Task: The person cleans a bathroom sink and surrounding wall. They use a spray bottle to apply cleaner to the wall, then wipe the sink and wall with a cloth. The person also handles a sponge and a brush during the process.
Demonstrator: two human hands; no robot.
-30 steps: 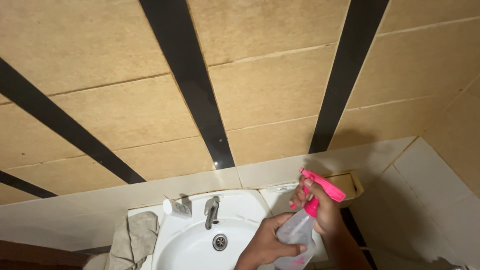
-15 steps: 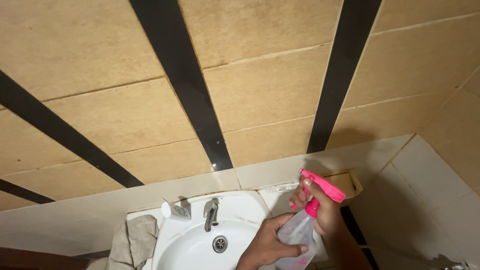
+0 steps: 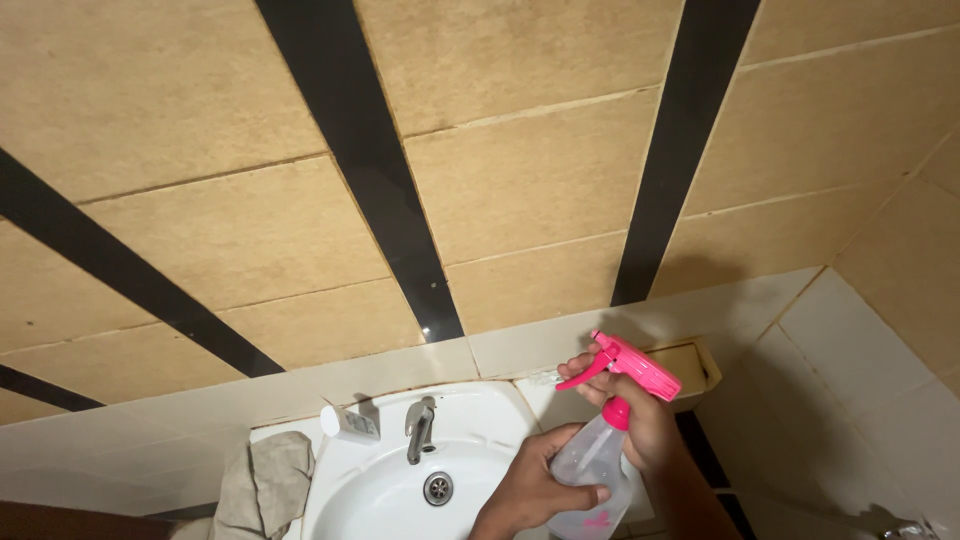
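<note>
Closest to me, low in the head view, my left hand (image 3: 535,485) is wrapped around the clear body of a spray bottle (image 3: 592,475), fingers curled over its side and thumb along the front, so it is closed in a grip on the bottle. My right hand (image 3: 640,420) is closed on the same bottle higher up, around the neck just below the pink trigger head (image 3: 632,368), with the fingertips at the trigger lever. I cannot tell whether the lever is being squeezed. The bottle is tilted, its nozzle pointing up and to the left, and it sits in the air over the right edge of the white washbasin (image 3: 370,490).

Just beyond my hands, the basin bowl shows its round metal drain (image 3: 437,487), and a chrome tap (image 3: 419,428) stands at the back rim. To the left of the tap a small white tube with a cap (image 3: 347,421) lies on the rim. A crumpled grey cloth (image 3: 265,485) hangs over the basin's left edge.

Behind the bottle, a cream recessed soap holder (image 3: 695,365) is set into the wall. Farther back runs a band of white wall tiles (image 3: 300,385), and above it large beige tiles (image 3: 530,180) crossed by black stripes (image 3: 365,170).
</note>
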